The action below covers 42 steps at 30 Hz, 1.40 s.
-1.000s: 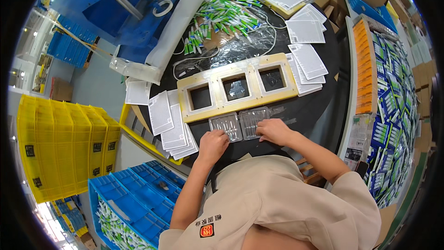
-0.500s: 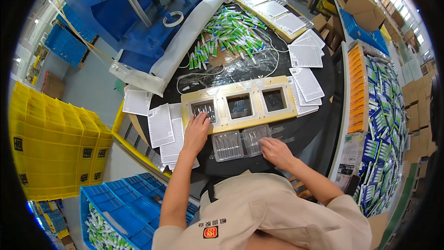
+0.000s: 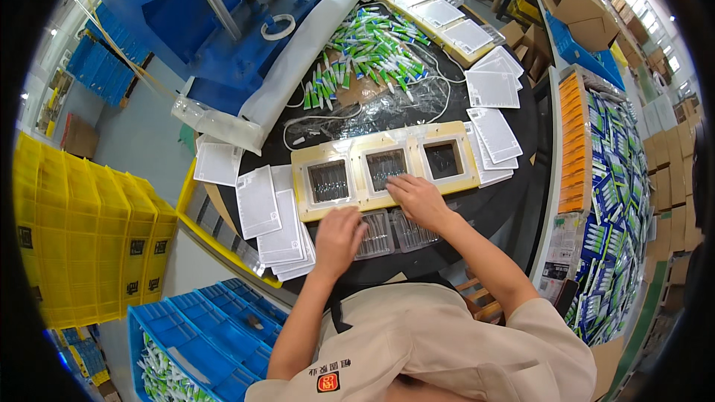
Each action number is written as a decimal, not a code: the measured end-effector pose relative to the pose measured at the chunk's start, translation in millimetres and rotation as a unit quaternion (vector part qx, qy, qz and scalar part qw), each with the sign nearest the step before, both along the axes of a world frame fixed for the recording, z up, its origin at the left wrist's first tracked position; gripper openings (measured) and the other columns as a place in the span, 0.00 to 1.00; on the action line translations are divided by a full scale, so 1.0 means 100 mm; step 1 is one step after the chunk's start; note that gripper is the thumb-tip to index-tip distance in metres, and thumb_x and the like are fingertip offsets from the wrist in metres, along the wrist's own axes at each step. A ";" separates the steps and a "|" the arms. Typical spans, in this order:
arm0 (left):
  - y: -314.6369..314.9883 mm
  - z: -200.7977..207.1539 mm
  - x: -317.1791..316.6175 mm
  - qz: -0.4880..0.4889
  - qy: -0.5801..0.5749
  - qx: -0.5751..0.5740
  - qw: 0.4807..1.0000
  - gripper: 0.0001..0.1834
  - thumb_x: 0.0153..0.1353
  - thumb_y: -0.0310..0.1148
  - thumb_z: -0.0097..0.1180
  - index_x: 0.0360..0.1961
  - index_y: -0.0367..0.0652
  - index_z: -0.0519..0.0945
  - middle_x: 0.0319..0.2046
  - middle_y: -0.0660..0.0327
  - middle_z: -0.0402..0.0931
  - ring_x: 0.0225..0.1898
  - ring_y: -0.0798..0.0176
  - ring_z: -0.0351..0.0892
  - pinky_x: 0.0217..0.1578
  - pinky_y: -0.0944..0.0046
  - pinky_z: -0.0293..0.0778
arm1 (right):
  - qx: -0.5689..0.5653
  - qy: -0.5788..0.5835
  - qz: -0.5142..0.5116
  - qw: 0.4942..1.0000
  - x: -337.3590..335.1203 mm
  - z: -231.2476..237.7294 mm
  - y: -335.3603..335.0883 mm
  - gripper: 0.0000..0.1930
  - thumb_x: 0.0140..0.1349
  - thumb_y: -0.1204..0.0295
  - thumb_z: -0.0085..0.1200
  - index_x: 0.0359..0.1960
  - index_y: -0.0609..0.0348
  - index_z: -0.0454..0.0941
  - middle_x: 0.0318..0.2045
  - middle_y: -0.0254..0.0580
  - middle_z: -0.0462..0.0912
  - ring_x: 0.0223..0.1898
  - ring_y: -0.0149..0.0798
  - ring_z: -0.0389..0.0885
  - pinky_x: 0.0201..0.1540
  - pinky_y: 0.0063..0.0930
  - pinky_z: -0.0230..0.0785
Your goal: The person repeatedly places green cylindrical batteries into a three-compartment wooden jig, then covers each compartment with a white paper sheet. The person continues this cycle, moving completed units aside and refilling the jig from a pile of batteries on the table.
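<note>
A long cream-yellow frame mold (image 3: 387, 202) with three square openings lies across the black round table. A clear ribbed plastic tray (image 3: 328, 181) sits in its left opening. Another clear plastic tray (image 3: 385, 167) is in the middle opening, and my right hand (image 3: 417, 199) has its fingertips closed at that tray's near right corner. The right opening (image 3: 442, 160) shows only dark surface. My left hand (image 3: 340, 242), fingers loosely bent and apart from the thumb, is at the mold's front edge beside the left stack of clear trays (image 3: 377, 236). A second tray stack (image 3: 414, 234) lies below my right wrist.
White printed cards (image 3: 258, 205) fan out left of the mold, with more cards (image 3: 494, 136) on the right. Behind lie a heap of green-white tubes (image 3: 372, 48) and a loose white cord. A blue press (image 3: 246, 52) stands far left; another loaded mold (image 3: 439, 18) is far back.
My left hand has left the left opening, where a tray now sits, and come back to the front edge. My right hand has moved from the front stacks to the middle opening with a tray.
</note>
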<state>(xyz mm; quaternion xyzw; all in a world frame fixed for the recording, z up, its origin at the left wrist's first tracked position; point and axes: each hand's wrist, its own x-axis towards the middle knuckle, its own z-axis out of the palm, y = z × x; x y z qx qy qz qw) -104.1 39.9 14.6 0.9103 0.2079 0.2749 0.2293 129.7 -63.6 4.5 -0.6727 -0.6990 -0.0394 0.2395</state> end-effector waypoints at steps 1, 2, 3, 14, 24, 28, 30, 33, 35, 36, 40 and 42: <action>-0.09 0.01 -0.01 -0.031 0.005 0.030 0.999 0.15 0.56 0.29 0.69 0.44 0.40 0.80 0.48 0.54 0.81 0.51 0.48 0.80 0.58 0.48 0.73 | 0.009 0.043 -0.013 0.999 -0.01 0.08 -0.12 0.13 0.57 0.73 0.60 0.45 0.60 0.82 0.50 0.42 0.84 0.50 0.46 0.81 0.50 0.38 0.75; -0.18 0.02 -0.02 -0.059 0.029 0.046 0.997 0.14 0.56 0.28 0.70 0.43 0.40 0.81 0.47 0.55 0.81 0.49 0.49 0.81 0.55 0.50 0.75 | -0.009 0.088 -0.036 0.995 -0.03 0.15 -0.23 0.14 0.57 0.74 0.62 0.45 0.59 0.82 0.50 0.42 0.84 0.51 0.48 0.80 0.51 0.38 0.75; -0.28 0.02 -0.04 -0.060 0.025 0.011 0.998 0.14 0.54 0.29 0.70 0.41 0.40 0.81 0.43 0.57 0.82 0.45 0.51 0.82 0.50 0.53 0.77 | -0.020 0.143 -0.057 0.988 -0.06 0.23 -0.42 0.14 0.60 0.69 0.64 0.47 0.57 0.82 0.47 0.41 0.83 0.50 0.49 0.80 0.49 0.40 0.74; -0.13 0.06 -0.66 0.150 0.096 0.096 0.979 0.19 0.54 0.38 0.71 0.43 0.40 0.82 0.42 0.55 0.82 0.46 0.48 0.81 0.55 0.50 0.73 | -0.362 0.207 0.117 0.901 0.19 -0.14 -0.66 0.11 0.52 0.64 0.70 0.35 0.52 0.87 0.33 0.40 0.83 0.42 0.49 0.83 0.41 0.42 0.74; 0.53 -0.11 -1.34 0.125 0.386 -0.050 0.912 0.67 0.37 0.58 0.78 0.77 0.47 0.55 0.78 0.52 0.50 0.78 0.49 0.49 0.74 0.33 0.43 | -0.176 0.069 0.138 0.972 -0.09 -0.19 -0.88 0.03 0.62 0.75 0.56 0.36 0.60 0.77 0.41 0.45 0.77 0.46 0.49 0.77 0.53 0.43 0.72; 0.36 -0.19 -1.37 0.101 0.339 -0.011 0.935 0.43 0.52 0.45 0.72 0.68 0.45 0.71 0.71 0.55 0.64 0.72 0.53 0.62 0.72 0.36 0.51 | -0.076 0.035 0.091 0.992 -0.24 -0.06 -1.02 0.08 0.65 0.73 0.51 0.41 0.65 0.77 0.57 0.52 0.77 0.60 0.50 0.76 0.68 0.46 0.65; 0.22 -0.20 -1.36 0.110 0.318 -0.011 0.941 0.40 0.53 0.42 0.72 0.67 0.46 0.72 0.71 0.55 0.66 0.72 0.52 0.63 0.72 0.37 0.51 | -0.022 0.079 0.077 0.994 -0.13 0.14 -1.10 0.06 0.62 0.76 0.54 0.39 0.64 0.76 0.56 0.53 0.80 0.56 0.51 0.80 0.63 0.47 0.72; 0.01 -0.23 -1.36 0.116 0.301 -0.050 0.945 0.50 0.50 0.45 0.74 0.73 0.45 0.64 0.74 0.53 0.60 0.75 0.47 0.57 0.74 0.37 0.46 | 0.068 0.066 0.041 0.995 0.25 0.36 -1.02 0.06 0.58 0.81 0.55 0.38 0.63 0.74 0.53 0.53 0.82 0.50 0.53 0.85 0.56 0.44 0.79; 0.02 -0.27 -1.36 0.122 0.303 -0.033 0.944 0.52 0.50 0.45 0.74 0.73 0.44 0.62 0.74 0.53 0.58 0.76 0.47 0.54 0.75 0.37 0.44 | 0.065 0.014 -0.003 0.998 0.56 0.33 -0.79 0.05 0.60 0.80 0.54 0.38 0.64 0.74 0.54 0.54 0.81 0.54 0.53 0.82 0.61 0.46 0.75; 0.08 -0.30 -1.35 0.120 0.296 -0.022 0.947 0.51 0.50 0.45 0.74 0.73 0.44 0.62 0.74 0.53 0.58 0.76 0.47 0.54 0.75 0.37 0.44 | 0.044 -0.013 -0.028 0.999 0.69 0.27 -0.69 0.05 0.61 0.79 0.55 0.38 0.64 0.74 0.54 0.53 0.81 0.55 0.53 0.82 0.62 0.46 0.73; 0.38 -0.45 -1.27 0.126 0.272 -0.002 0.954 0.48 0.54 0.42 0.72 0.73 0.43 0.62 0.75 0.52 0.57 0.76 0.46 0.54 0.75 0.36 0.41 | -0.032 0.055 -0.024 0.998 0.93 0.00 -0.56 0.09 0.62 0.74 0.58 0.42 0.62 0.75 0.55 0.50 0.80 0.56 0.53 0.79 0.61 0.44 0.71; 0.45 -0.50 -1.20 0.137 0.248 -0.002 0.959 0.48 0.54 0.42 0.71 0.73 0.42 0.62 0.75 0.51 0.58 0.76 0.46 0.54 0.75 0.36 0.40 | -0.029 0.074 -0.012 0.997 0.98 -0.08 -0.56 0.12 0.62 0.71 0.60 0.44 0.61 0.76 0.55 0.48 0.80 0.56 0.53 0.78 0.58 0.43 0.72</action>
